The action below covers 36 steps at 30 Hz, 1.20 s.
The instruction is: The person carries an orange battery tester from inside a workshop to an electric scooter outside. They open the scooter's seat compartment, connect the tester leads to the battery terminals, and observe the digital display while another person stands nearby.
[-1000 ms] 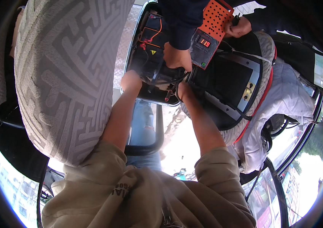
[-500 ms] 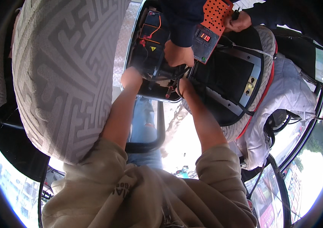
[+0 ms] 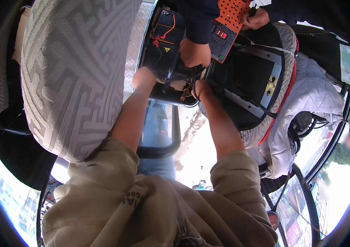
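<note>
My left hand (image 3: 143, 78) rests at the near left rim of an open compartment (image 3: 164, 99), beside black batteries (image 3: 170, 25) joined by orange and red wires. Its fingers are hidden from sight. Over the near right corner is my right hand (image 3: 200, 89), close to black cables and a small red-handled tool or connector (image 3: 184, 95); those fingers are hidden too. Between and beyond my hands, another person's hand (image 3: 194, 53) reaches into the compartment. That person's other hand (image 3: 258, 19) is at an orange, perforated tester (image 3: 222, 39) with a lit red display.
A large grey patterned seat cushion (image 3: 74, 78) stands close on the left. On the right lies an upturned seat base (image 3: 247, 76) with metal strips and a latch, near white fabric (image 3: 306, 99). A black bar (image 3: 158, 151) curves below the compartment.
The view has shifted slightly, so the compartment and tester appear a little higher. Both my hands stay at the compartment's near corners, and the other person's hand remains inside it.
</note>
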### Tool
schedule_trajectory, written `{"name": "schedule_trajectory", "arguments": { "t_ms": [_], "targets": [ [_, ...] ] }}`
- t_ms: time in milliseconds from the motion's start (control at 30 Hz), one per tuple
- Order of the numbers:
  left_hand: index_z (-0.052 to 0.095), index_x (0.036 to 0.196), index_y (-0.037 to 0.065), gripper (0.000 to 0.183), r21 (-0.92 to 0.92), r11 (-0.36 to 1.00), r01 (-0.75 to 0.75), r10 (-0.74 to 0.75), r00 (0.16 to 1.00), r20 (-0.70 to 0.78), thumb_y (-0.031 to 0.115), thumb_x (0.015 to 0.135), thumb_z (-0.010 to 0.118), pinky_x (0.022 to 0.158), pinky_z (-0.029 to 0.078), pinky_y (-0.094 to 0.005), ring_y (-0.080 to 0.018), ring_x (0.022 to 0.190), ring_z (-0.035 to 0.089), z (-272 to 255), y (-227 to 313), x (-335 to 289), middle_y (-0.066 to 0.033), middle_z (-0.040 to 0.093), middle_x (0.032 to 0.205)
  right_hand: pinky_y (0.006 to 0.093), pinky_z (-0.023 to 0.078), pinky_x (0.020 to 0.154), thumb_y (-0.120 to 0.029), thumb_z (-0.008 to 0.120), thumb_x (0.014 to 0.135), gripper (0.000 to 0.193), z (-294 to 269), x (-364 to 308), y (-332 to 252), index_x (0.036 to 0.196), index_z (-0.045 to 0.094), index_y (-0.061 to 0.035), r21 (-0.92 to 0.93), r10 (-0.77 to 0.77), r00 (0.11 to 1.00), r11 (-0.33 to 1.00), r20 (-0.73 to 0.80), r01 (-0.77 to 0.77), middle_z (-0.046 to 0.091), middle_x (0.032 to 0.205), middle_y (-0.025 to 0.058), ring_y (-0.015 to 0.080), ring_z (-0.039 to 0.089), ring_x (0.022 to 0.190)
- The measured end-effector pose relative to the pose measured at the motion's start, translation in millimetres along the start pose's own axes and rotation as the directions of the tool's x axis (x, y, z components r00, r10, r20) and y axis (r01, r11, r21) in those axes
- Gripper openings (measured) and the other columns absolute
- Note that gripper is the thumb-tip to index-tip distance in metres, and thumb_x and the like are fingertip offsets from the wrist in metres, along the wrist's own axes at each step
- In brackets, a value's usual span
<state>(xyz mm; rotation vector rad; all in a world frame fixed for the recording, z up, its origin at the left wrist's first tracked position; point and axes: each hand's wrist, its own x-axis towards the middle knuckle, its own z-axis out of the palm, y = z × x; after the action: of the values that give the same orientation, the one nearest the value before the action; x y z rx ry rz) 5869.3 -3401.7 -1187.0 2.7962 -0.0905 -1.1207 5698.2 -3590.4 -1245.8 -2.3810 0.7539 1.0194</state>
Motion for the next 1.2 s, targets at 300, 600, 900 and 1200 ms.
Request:
{"name": "schedule_trajectory", "arguments": {
  "t_ms": [300,600,900,1200],
  "targets": [
    [0.070,0.094,0.007,0.019,0.052,0.998,-0.019,0.020,1.000,-0.009,0.018,0.082,0.060,0.080,0.054,-0.0390,-0.0307,0.098,0.065,3,-2,4,-0.0147,0.068,0.102,0.0434,0.052,0.078,-0.018,0.066,0.071,0.022,3,3,0,0.085,0.069,-0.0009,-0.003,0.004,1.000,1.000,0.002,-0.004,0.064,0.088,0.0248,0.0385,0.063,0.091],
    [0.068,0.097,0.004,0.022,0.025,0.999,-0.026,0.026,1.000,0.006,0.017,0.080,0.060,0.083,0.052,-0.0425,-0.0356,0.099,0.064,1,-2,4,-0.0190,0.066,0.105,0.0431,0.052,0.080,-0.015,0.065,0.072,0.021,8,5,4,0.088,0.069,-0.0019,0.016,0.009,1.000,1.000,0.000,-0.009,0.064,0.092,0.0246,0.0379,0.062,0.093],
    [0.069,0.094,0.007,0.020,0.074,0.997,-0.024,0.027,0.999,-0.042,0.019,0.084,0.057,0.079,0.054,-0.0396,-0.0310,0.095,0.066,4,-2,2,-0.0139,0.068,0.100,0.0440,0.051,0.081,-0.014,0.063,0.071,0.023,2,2,0,0.089,0.069,0.0001,0.016,0.037,0.998,0.999,0.042,-0.038,0.063,0.094,0.0258,0.0391,0.062,0.094],
    [0.069,0.093,0.008,0.019,0.050,0.999,-0.005,0.007,0.999,-0.038,0.019,0.084,0.058,0.078,0.054,-0.0389,-0.0302,0.093,0.066,4,-2,1,-0.0141,0.068,0.099,0.0445,0.051,0.081,-0.014,0.064,0.070,0.025,2,1,1,0.089,0.068,0.0005,0.044,0.022,1.000,0.999,0.012,-0.023,0.064,0.092,0.0263,0.0404,0.062,0.093]
  ]
}}
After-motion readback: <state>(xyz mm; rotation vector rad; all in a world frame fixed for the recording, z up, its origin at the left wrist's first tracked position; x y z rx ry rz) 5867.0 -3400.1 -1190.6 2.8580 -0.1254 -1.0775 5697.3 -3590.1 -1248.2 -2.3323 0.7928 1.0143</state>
